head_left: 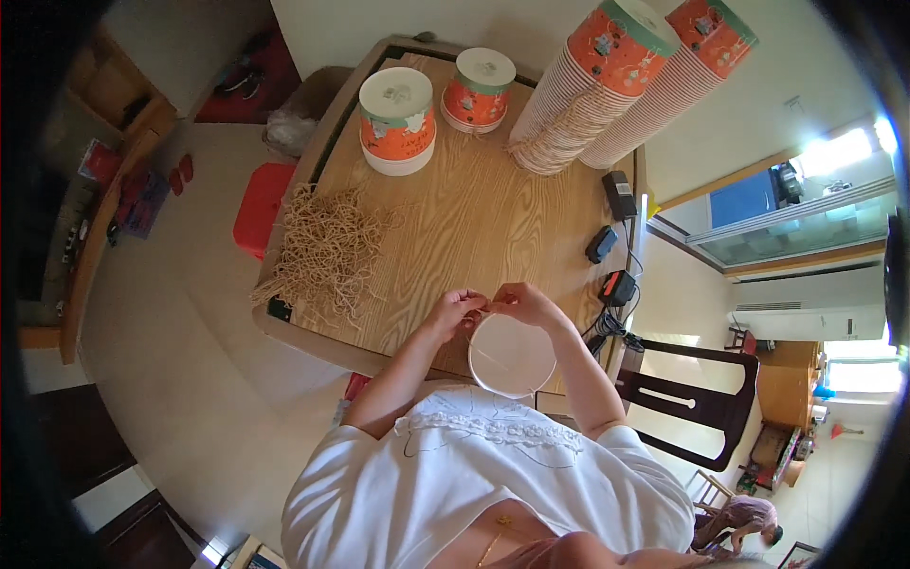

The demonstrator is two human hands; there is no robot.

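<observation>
Close to my body, a white paper bucket (513,356) stands with its round mouth facing up. At its far rim my left hand (458,311) and my right hand (527,305) meet, fingertips pinched together. A thin tan cord seems to run between the fingers, mostly covered by them. One pale strand crosses the inside of the bucket. Left of my hands lies a tangled heap of tan paper cords (330,248) on the wooden table (464,218).
Upside-down orange and green paper buckets (397,119) stand at the table's far side, another short stack (479,90) beside them. Two tall leaning stacks (597,85) rise at far right, cords hanging on one. Black adapters (618,287) and cables line the right edge, near a dark chair (697,403).
</observation>
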